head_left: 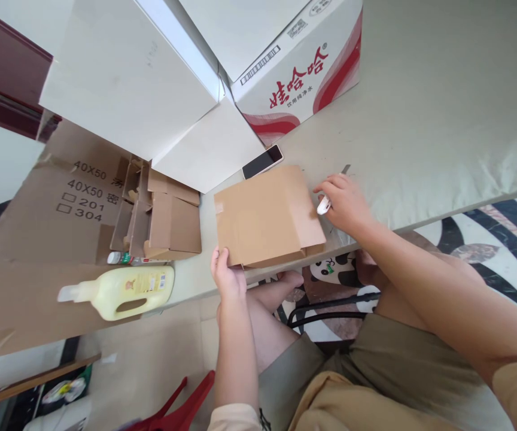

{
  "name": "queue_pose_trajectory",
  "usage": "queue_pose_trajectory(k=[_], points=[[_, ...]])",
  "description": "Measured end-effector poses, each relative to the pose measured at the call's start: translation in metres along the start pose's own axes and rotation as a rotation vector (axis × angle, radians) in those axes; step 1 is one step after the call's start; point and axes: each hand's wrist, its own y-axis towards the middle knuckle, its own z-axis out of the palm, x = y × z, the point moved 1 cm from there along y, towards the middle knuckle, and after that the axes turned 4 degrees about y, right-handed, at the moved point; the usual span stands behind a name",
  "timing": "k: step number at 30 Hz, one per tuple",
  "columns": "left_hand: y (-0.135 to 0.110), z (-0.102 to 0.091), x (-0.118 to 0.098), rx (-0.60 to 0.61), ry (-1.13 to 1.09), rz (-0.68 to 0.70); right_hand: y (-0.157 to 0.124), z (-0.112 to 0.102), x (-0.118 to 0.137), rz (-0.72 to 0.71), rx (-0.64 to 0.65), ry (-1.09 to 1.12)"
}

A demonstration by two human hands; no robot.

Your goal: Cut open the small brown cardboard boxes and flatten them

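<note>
**Brown box held at one corner, knife in right hand**

Box lies on the surface, close to the near edge, between the two hands. Left hand grips its near left corner, thumb on top. Right hand is closed around the white knife just off the box's right end; metal blade pokes out past the knuckles, pointing away from the person. Phone sits just behind the box, dark screen up. Farther back: white carton with red lettering, and a large white box to its left. Left side: open small cartons, yellow jug on its side, small bottle mostly hidden behind the jug.
</note>
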Motion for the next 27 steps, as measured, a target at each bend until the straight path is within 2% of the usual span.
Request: queue_pose_trajectory(k=[4,8,11,13,16,18,21,23,27], points=[[0.013,-0.017,0.011,-0.061,-0.058,-0.06,-0.001,0.002,-0.012,0.073,0.228,-0.199],[0.01,-0.026,0.014,0.02,-0.106,-0.107,-0.007,0.008,0.0,0.129,0.455,-0.234],[0.004,-0.026,0.015,0.141,-0.15,-0.177,-0.012,0.013,0.017,0.002,0.568,-0.121],[0.001,-0.023,0.017,0.204,-0.144,-0.193,-0.014,0.016,0.026,-0.103,0.595,0.013],[0.0,-0.017,0.023,0.264,-0.097,-0.201,-0.017,0.023,0.036,-0.178,0.536,0.237],[0.001,-0.013,0.025,0.236,-0.064,-0.143,-0.017,0.026,0.038,-0.14,0.462,0.355],[0.004,-0.011,0.025,0.132,0.018,-0.016,-0.014,0.025,0.04,0.07,0.309,0.343],[0.006,-0.012,0.024,0.077,0.063,0.005,-0.012,0.022,0.041,0.207,0.221,0.337],[0.01,-0.021,0.024,-0.023,-0.016,-0.029,-0.008,0.012,0.042,0.396,0.11,0.708]])
